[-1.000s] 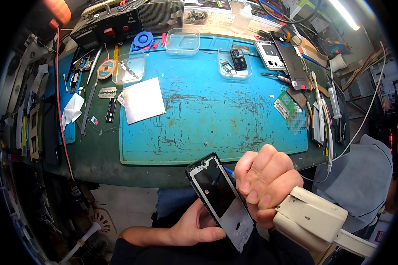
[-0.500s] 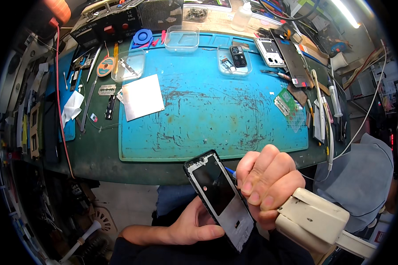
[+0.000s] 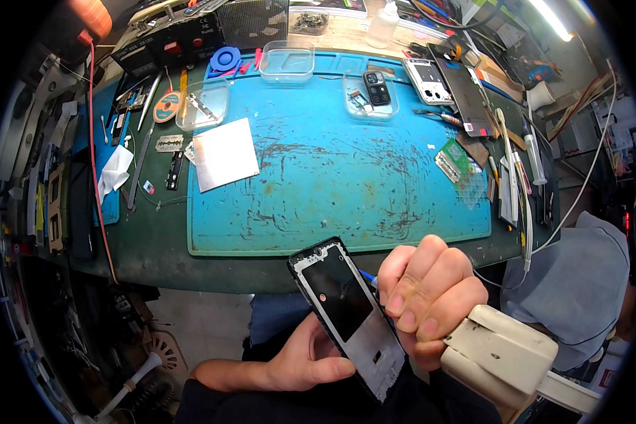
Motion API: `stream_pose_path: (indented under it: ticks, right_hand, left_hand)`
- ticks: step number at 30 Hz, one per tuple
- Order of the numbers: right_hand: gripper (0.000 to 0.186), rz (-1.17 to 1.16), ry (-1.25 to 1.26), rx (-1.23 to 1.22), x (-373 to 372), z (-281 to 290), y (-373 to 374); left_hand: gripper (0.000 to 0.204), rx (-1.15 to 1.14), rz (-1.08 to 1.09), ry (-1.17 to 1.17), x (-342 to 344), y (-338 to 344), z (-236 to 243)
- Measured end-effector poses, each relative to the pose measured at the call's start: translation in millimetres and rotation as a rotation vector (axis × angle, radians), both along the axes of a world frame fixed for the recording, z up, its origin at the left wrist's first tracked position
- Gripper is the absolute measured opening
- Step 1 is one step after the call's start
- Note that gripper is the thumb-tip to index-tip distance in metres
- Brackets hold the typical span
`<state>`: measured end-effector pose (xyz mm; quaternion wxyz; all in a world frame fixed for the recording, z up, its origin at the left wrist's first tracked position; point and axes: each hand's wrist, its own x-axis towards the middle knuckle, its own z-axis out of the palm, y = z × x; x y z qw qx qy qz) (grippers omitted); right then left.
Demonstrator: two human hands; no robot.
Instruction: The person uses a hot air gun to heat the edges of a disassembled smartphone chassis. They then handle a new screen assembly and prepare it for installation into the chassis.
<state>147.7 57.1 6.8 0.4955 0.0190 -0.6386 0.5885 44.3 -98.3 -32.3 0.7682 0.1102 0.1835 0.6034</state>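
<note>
My left hand (image 3: 307,362) grips a phone frame (image 3: 377,351) by its lower left side, thumb across the front edge. The frame is black-rimmed, with a dark upper panel and a bare grey metal lower part; it stands tilted off the table's near edge. Close to its right side, my right hand (image 3: 425,300) is closed in a fist, fingers curled toward the palm. A slim blue tool (image 3: 368,276) pokes out between the fist and the frame; the rest of it is hidden. Whether its end touches the frame I cannot tell. A beige block on an arm (image 3: 502,353) covers my right wrist.
A scratched blue work mat (image 3: 332,177) lies on the dark green table. On it are a square metal plate (image 3: 226,155) and clear plastic trays, one holding a camera module (image 3: 377,88). Phone parts (image 3: 428,81), blades, cables and tools crowd both sides.
The top of the phone frame has tipped slightly left and up. Both hands keep their hold in nearly the same place, and the whole view has shifted a little.
</note>
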Motion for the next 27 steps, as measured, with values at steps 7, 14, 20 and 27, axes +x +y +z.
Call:
stream_pose_path:
  ticks: [7, 14, 20, 27]
  right_hand:
    - [0.02, -0.003, 0.02, 0.016, 2.0, 0.1, -1.4]
    - [0.021, 0.01, 0.015, 0.024, 6.0, 0.0, -1.1]
    - [0.021, 0.004, 0.022, 0.019, 7.4, 0.9, -2.9]
    - [0.02, -0.014, 0.017, 0.011, 9.4, 3.6, -5.8]
  left_hand:
    - [0.089, -0.002, -0.003, -0.001, 2.0, -1.5, -0.8]
    - [0.089, 0.014, 0.002, 0.027, 2.1, 1.7, -0.7]
    - [0.088, 0.003, 0.016, 0.037, 1.9, 2.9, 3.7]
    - [0.085, -0.011, 0.025, 0.064, 2.4, 0.7, 4.2]
